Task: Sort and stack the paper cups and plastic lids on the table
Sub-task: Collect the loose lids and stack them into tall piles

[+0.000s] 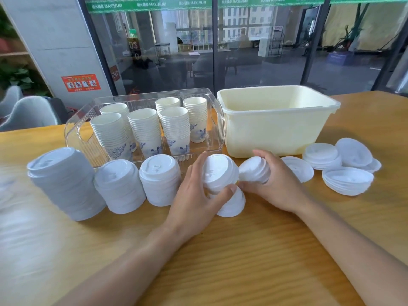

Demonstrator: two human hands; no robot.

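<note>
From the head view, green bands (150,5) along the top of the glass wall read "MAXIMUM"; the print on the red sticker (81,82) on the pillar is too small to read. On the wooden table (242,250), the left hand (196,195) curls its fingers and thumb round a stack of white lids (220,173), whose lower part it partly hides. The right hand (278,184) grips a smaller lid bundle (254,170), tilted toward the first. Paper cup stacks (143,127) stand in a clear tray (75,131) beside a cream tub (276,129). Three lid stacks (119,186) stand left; loose lids (344,173) lie right.
</note>
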